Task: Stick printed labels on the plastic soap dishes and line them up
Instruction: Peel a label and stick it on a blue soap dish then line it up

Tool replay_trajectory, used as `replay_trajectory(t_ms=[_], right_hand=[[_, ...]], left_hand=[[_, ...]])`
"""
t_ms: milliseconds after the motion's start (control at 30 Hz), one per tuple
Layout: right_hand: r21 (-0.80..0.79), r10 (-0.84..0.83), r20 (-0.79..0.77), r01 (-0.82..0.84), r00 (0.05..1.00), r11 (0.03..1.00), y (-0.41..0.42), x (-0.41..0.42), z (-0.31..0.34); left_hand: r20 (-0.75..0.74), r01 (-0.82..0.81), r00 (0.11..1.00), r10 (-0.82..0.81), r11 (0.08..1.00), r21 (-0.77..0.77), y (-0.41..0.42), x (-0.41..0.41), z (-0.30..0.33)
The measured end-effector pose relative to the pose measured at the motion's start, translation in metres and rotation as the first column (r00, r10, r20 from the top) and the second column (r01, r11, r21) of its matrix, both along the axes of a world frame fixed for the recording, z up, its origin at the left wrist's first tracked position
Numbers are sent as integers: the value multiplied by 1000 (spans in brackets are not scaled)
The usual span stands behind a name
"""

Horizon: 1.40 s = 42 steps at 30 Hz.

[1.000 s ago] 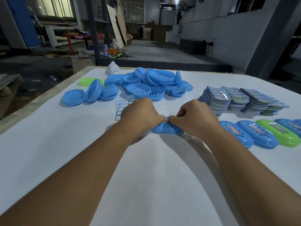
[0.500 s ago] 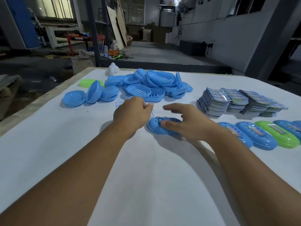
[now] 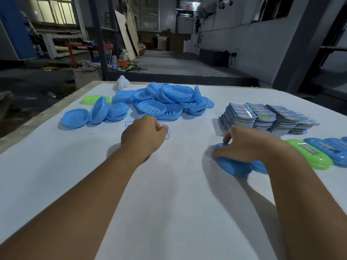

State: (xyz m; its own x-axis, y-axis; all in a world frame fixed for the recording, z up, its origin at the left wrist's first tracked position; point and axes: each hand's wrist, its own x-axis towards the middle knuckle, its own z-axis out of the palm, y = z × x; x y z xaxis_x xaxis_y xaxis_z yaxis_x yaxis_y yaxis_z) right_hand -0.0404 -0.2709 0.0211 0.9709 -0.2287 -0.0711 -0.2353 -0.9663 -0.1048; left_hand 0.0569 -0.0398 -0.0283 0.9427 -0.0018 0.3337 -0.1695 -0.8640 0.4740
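Observation:
My right hand (image 3: 242,145) grips a blue soap dish (image 3: 232,165) from above at the left end of a row of labelled dishes; a green labelled dish (image 3: 309,158) and more blue ones (image 3: 330,151) run on to the right. My left hand (image 3: 142,134) rests with curled fingers on a sheet of small labels (image 3: 168,133) lying flat on the white table (image 3: 169,203). Whether it pinches a label is hidden. A heap of unlabelled blue dishes (image 3: 165,102) lies behind it.
Stacks of printed label cards (image 3: 262,117) sit at the right rear. A green dish (image 3: 90,100) and several loose blue dishes (image 3: 75,118) lie at the far left, and a small white object (image 3: 122,83) stands near the table's far edge.
My right hand carried the blue dish from the table's middle to the right, up against the row. My left hand let go of it and moved back onto the label sheet.

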Motion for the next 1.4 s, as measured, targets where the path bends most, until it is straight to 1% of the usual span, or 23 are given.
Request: replay_trajectory(t_ms=[133,333,400,500,567,633,733,800,867,933,1033,1100,1167,1233,1267,1333,1400], right_hand=[[30,-53,12,52,999,998,-7,-3,2],[51,-43,60,40,997,998,-17,5,-3],[62,-41,78,36,996,997,-17,6,-6],[80,-25,124,15,992,997,-12,10,-11],[102,15,164,-32,986,994,-4,15,-15],[101,69,183,-88,981,991,5,19,-20],[121,109,196,-134,974,984,14,22,-26],[111,101,233,-130,967,985,16,23,-28],[101,87,274,-119,958,988,17,23,-27],[96,95,316,-132,944,987,21,23,-27],[96,135,365,-182,921,979,27,24,-28],[128,159,409,-229,898,965,31,26,-30],[161,176,472,-281,864,946,35,27,-32],[214,166,535,-322,828,922,39,29,-35],[250,152,559,-340,815,907,41,29,-36],[314,134,586,-377,799,871,43,30,-38],[377,126,594,-413,794,829,44,30,-38]], left_hand=[[-17,-1,1000,1,1000,6,0,-1,1],[-11,-1,1000,1,1000,26,2,-1,2],[30,-12,999,10,999,43,3,-3,2],[149,-31,989,21,997,65,2,-2,5],[203,-31,979,15,996,78,-1,5,10],[213,-49,977,13,985,166,-7,15,15],[210,-103,977,31,934,342,-15,30,18],[188,-105,982,37,924,369,-15,37,15],[201,-109,979,42,936,335,-12,40,11],[264,-99,964,31,964,248,-10,41,10],[333,-13,943,10,1000,6,-7,36,12],[352,47,936,17,984,-172,-5,29,16],[341,106,940,27,925,-364,-4,19,22],[271,139,962,23,816,-561,-3,9,28],[212,137,977,10,733,-666,-4,4,30],[70,89,996,-56,526,-846,-5,-8,32],[-61,5,980,-191,331,-944,-6,-21,31]])
